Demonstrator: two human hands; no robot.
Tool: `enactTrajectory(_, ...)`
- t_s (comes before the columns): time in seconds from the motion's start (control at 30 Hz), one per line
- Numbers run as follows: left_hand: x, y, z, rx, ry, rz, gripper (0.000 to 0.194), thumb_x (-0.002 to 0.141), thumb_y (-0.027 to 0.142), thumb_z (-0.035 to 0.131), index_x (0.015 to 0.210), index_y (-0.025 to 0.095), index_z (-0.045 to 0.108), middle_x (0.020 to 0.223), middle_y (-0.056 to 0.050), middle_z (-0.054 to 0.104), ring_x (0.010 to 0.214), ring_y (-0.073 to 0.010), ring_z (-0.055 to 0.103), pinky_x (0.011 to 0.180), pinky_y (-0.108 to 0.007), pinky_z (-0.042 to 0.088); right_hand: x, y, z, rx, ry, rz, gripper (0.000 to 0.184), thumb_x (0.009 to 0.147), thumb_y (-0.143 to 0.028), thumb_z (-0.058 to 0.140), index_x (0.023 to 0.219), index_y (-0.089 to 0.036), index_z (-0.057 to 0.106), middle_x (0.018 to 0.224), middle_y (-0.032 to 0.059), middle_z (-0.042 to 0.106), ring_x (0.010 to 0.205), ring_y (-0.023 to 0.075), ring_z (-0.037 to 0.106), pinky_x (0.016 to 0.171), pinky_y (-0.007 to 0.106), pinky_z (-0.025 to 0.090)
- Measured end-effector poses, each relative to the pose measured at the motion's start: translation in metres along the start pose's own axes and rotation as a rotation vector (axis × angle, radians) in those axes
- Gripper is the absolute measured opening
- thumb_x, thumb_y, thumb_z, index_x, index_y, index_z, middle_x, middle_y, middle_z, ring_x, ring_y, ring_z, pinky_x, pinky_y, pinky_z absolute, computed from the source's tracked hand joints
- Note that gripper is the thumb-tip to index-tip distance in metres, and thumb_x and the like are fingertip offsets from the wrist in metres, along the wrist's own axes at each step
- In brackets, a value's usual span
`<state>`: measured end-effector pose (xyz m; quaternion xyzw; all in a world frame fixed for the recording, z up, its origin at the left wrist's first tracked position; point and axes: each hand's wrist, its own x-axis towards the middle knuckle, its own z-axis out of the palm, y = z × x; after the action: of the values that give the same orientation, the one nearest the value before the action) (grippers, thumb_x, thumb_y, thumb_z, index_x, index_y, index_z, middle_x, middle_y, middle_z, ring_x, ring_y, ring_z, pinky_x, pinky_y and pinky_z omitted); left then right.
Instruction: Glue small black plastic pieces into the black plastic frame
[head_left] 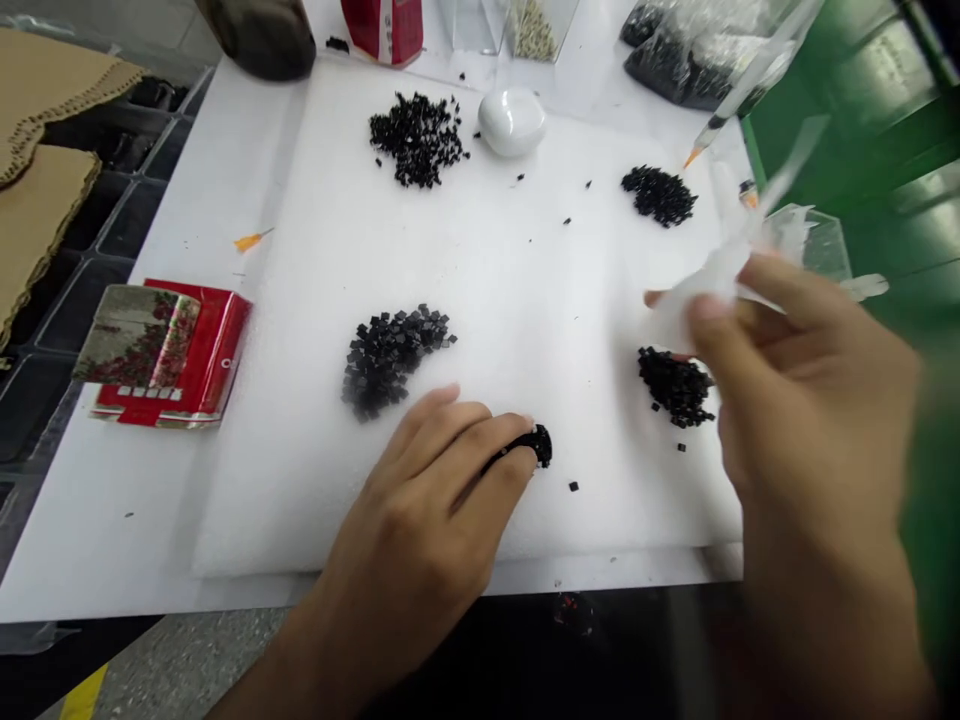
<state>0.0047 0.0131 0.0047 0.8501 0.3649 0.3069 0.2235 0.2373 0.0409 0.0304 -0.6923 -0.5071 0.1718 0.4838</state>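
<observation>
My left hand (435,490) lies on the white foam sheet (315,480), fingers curled and pressed onto a small clump of black parts (538,443) at their tips. A larger heap of black square parts (390,355) sits just above that hand. My right hand (795,400) is raised over the sheet's right edge, thumb and fingers pinched on a clear plastic bag (720,275) that is blurred by motion. Below the bag lies another black heap (675,385).
Two more black heaps (417,137) (658,194) lie at the back of the sheet, with a white rounded object (512,120) between them. A red packet (169,352) rests at the left. Bags of black parts (690,50) and a green bin (862,130) stand at the right.
</observation>
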Motion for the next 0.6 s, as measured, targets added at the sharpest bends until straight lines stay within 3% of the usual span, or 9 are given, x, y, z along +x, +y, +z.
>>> enactTrajectory(0.1,0.0,-0.002,-0.001,-0.035,-0.027,0.082,0.035,0.098,-0.001,0.054,0.129,0.011,0.065,0.138,-0.009,0.065,0.129,-0.0226,0.056,0.115,-0.044,0.045,0.011,0.008,0.009,-0.221,-0.135,-0.137,0.02,0.087,-0.031,0.077,0.104,-0.022,0.071,0.097,0.0023,0.071,0.086,0.0192,0.07,0.074,0.032,0.056)
enactTrajectory(0.17,0.0,-0.004,0.0,-0.044,-0.036,0.143,0.038,0.101,-0.001,0.046,0.131,0.013,0.065,0.143,-0.007,0.063,0.132,-0.0233,0.053,0.113,-0.043,0.044,0.012,0.011,0.011,-0.313,-0.173,-0.187,0.032,0.087,-0.034,0.076,0.115,-0.021,0.068,0.096,0.0021,0.07,0.082,0.0197,0.07,0.073,0.034,0.057)
enactTrajectory(0.27,0.0,-0.01,0.004,-0.007,-0.018,0.197,0.041,0.102,0.001,0.039,0.127,0.014,0.069,0.14,-0.005,0.065,0.134,-0.023,0.053,0.114,-0.042,0.039,0.009,0.012,-0.003,-0.29,-0.19,-0.28,0.055,0.09,-0.037,0.073,0.14,-0.022,0.055,0.124,0.0084,0.068,0.1,0.0227,0.071,0.088,0.04,0.06)
enactTrajectory(0.33,0.0,-0.012,0.008,0.01,0.007,0.216,0.042,0.102,0.001,0.039,0.125,0.015,0.071,0.136,-0.004,0.068,0.132,-0.0219,0.054,0.116,-0.04,0.036,0.013,0.017,-0.026,-0.3,-0.003,-0.35,0.053,0.093,-0.036,0.071,0.142,-0.024,0.055,0.135,0.0089,0.063,0.113,0.0241,0.067,0.1,0.044,0.057)
enactTrajectory(0.43,-0.001,-0.013,0.011,-0.009,0.055,0.205,0.045,0.102,0.0,0.038,0.126,0.018,0.071,0.133,-0.002,0.07,0.131,-0.0208,0.056,0.118,-0.039,0.034,0.035,0.037,-0.071,-0.457,0.414,-0.348,0.032,0.093,-0.036,0.071,0.122,-0.023,0.071,0.121,0.0106,0.069,0.114,0.0306,0.065,0.104,0.053,0.052)
enactTrajectory(0.53,-0.001,-0.012,0.006,-0.008,0.015,0.218,0.048,0.099,-0.003,0.038,0.129,0.017,0.069,0.138,-0.002,0.067,0.132,-0.0211,0.055,0.118,-0.039,0.035,0.066,0.064,-0.106,-0.434,0.416,-0.184,0.038,0.086,-0.04,0.079,0.12,-0.023,0.074,0.11,0.0132,0.072,0.105,0.0354,0.069,0.098,0.056,0.053)
enactTrajectory(0.6,0.0,-0.011,0.002,0.025,-0.027,0.232,0.047,0.097,-0.004,0.041,0.132,0.015,0.067,0.142,-0.006,0.063,0.133,-0.0233,0.054,0.115,-0.04,0.039,0.078,0.073,-0.113,-0.361,0.37,-0.12,0.037,0.082,-0.041,0.083,0.114,-0.024,0.075,0.102,0.0112,0.074,0.099,0.0343,0.071,0.097,0.053,0.055)
